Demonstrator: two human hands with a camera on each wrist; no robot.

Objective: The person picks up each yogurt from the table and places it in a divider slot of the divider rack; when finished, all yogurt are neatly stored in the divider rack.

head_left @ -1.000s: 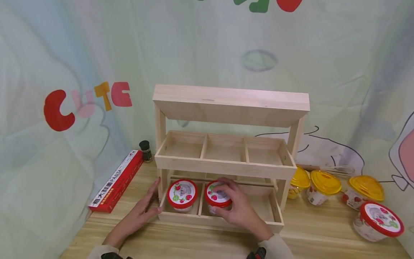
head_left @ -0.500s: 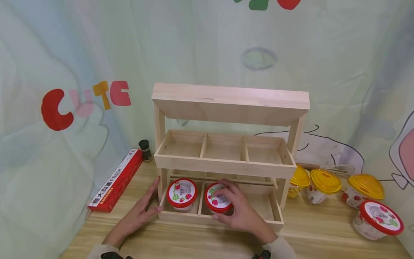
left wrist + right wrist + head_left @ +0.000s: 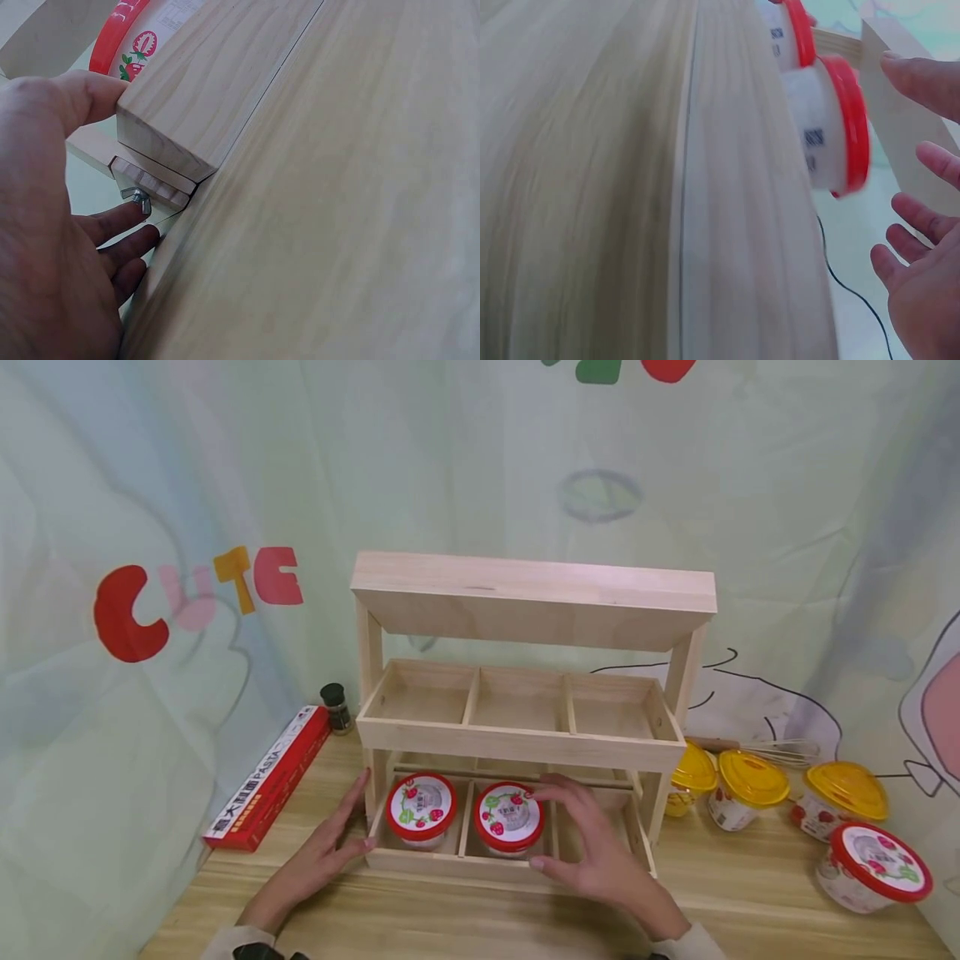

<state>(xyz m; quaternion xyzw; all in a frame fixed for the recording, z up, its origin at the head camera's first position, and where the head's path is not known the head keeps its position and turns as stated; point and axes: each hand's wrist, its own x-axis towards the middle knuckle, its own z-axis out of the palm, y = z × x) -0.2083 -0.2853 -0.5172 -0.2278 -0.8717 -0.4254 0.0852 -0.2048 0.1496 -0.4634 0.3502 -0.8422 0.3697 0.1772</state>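
Two round tubs with red rims and strawberry-printed lids sit in the wooden rack's lower tray: the left tub (image 3: pixel 422 808) in the left compartment, the other tub (image 3: pixel 509 817) in the middle one. My left hand (image 3: pixel 318 852) stays at the tray's left end, its thumb touching the front corner of the tray (image 3: pixel 161 124). Its other fingers (image 3: pixel 124 223) lie loosely by a wing nut (image 3: pixel 139 199) on the side. My right hand (image 3: pixel 592 843) hovers over the right compartment, fingers apart and holding nothing, just right of the middle tub.
The rack's upper tray (image 3: pixel 517 739) has three bare compartments. To the right stand several yellow-lidded cups (image 3: pixel 752 781), another red-lidded tub (image 3: pixel 873 870) and a whisk (image 3: pixel 772 750). A red pasta box (image 3: pixel 266 781) and a black-capped jar (image 3: pixel 335 706) lie left.
My right hand has let go of the middle tub and drawn away to the right, its fingers spreading. That tub has settled in its compartment. My left hand keeps its place.
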